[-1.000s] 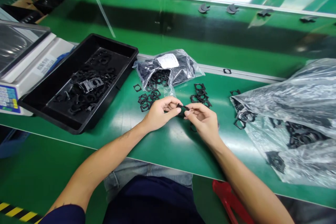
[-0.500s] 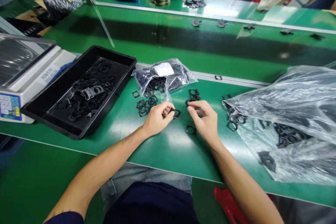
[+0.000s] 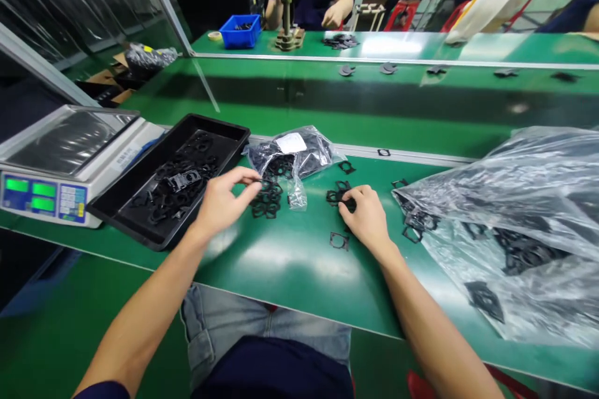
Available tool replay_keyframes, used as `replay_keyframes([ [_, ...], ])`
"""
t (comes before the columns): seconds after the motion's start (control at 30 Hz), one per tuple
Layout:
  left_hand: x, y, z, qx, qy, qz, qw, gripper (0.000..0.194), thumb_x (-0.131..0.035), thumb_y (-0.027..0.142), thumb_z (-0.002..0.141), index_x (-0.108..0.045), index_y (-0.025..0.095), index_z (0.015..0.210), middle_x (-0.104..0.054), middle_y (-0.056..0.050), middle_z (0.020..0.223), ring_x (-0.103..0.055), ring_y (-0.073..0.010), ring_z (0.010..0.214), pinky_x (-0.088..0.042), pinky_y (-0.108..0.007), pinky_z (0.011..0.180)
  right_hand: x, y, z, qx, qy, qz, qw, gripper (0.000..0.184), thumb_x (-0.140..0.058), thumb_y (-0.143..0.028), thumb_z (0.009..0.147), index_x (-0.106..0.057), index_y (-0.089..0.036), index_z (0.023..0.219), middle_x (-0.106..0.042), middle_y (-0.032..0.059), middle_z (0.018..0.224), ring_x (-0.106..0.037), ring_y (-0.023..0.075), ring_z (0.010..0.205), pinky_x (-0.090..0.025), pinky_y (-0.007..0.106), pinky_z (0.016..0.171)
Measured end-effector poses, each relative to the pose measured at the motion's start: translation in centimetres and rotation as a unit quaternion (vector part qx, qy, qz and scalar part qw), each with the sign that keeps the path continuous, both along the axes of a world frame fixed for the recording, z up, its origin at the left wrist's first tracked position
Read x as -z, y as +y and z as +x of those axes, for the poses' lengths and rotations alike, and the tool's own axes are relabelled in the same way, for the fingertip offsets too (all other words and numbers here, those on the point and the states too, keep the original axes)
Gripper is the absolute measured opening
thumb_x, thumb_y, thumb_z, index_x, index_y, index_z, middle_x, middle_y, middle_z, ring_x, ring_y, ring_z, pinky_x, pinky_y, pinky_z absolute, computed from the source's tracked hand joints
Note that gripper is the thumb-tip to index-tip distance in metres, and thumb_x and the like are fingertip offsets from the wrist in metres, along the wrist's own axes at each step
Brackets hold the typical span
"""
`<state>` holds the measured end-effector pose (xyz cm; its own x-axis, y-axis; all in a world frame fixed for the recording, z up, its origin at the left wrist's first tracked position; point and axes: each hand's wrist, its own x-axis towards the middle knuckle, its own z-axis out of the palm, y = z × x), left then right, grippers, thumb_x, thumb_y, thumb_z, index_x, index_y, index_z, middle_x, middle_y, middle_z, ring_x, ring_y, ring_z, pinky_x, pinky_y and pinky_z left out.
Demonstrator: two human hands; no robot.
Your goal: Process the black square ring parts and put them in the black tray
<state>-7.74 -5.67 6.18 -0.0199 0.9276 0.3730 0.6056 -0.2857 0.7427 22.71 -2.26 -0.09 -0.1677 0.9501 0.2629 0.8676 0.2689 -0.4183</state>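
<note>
My left hand [image 3: 227, 199] is closed in a pinch, with the thin dark edge of a black plastic frame [image 3: 262, 181] at its fingertips. It is beside and partly over a loose pile of black square frames with round holes [image 3: 266, 207]. My right hand [image 3: 365, 215] has its fingers curled on a black frame in a smaller cluster [image 3: 333, 197]; the fingers hide part of that piece. A single frame [image 3: 339, 240] lies flat nearer me, and another frame [image 3: 346, 167] lies beyond the cluster.
At left, a black tray [image 3: 161, 242] of black parts stands by a digital scale [image 3: 70, 181]. A clear bag [image 3: 318, 148] of frames lies behind the pile. A large plastic bag [image 3: 528, 193] covers the right side. Across the bench are a blue bin [image 3: 241, 37] and a co-worker's hand [image 3: 333, 15].
My left hand has moved left, from the middle to the pile by the tray. My right hand has closed down on the cluster. The camera view has tilted up.
</note>
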Motion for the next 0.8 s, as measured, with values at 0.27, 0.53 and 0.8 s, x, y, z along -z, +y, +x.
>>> replay_keyframes([
  [0.27, -0.2, -1.0, -14.0, -0.234, 0.235, -0.044, 0.942, 0.021, -0.059, 0.037, 0.082, -0.067, 0.021, 0.094, -0.071, -0.006, 0.083, -0.069, -0.027, 0.086, -0.053, -0.041, 0.087, 0.2, 0.4, -0.1, -0.003, 0.073, 0.047, 0.996, 0.02, -0.056, -0.029, 0.092, -0.068, -0.02, 0.105, -0.062, 0.0156, 0.118, -0.058, 0.0338, 0.11, -0.05, 0.049, 0.096],
  [0.53, -0.1, -2.4, -10.2, -0.173, 0.239, 0.084, 0.952, 0.023, -0.055, 0.036, 0.093, -0.067, 0.02, 0.103, -0.07, -0.013, 0.113, -0.063, -0.0309, 0.112, -0.046, -0.048, 0.105, 0.2, 0.7, -0.1, 0.006, 0.043, 0.01, 0.999, 0.021, -0.056, -0.025, 0.09, -0.07, -0.018, 0.103, -0.065, 0.0159, 0.11, -0.06, 0.0333, 0.103, -0.051, 0.047, 0.092],
  [0.8, 3.3, -0.2, -1.9, 0.095, 0.185, 0.009, 0.978, 0.018, -0.055, 0.027, 0.095, -0.071, 0.02, 0.092, -0.073, -0.007, 0.099, -0.065, -0.0213, 0.096, -0.051, -0.039, 0.094, 0.7, 1.6, 0.3, -0.006, -0.006, 0.036, 0.999, 0.019, -0.053, -0.031, 0.091, -0.066, -0.02, 0.082, -0.064, 0.0174, 0.107, -0.059, 0.0348, 0.098, -0.048, 0.049, 0.085],
])
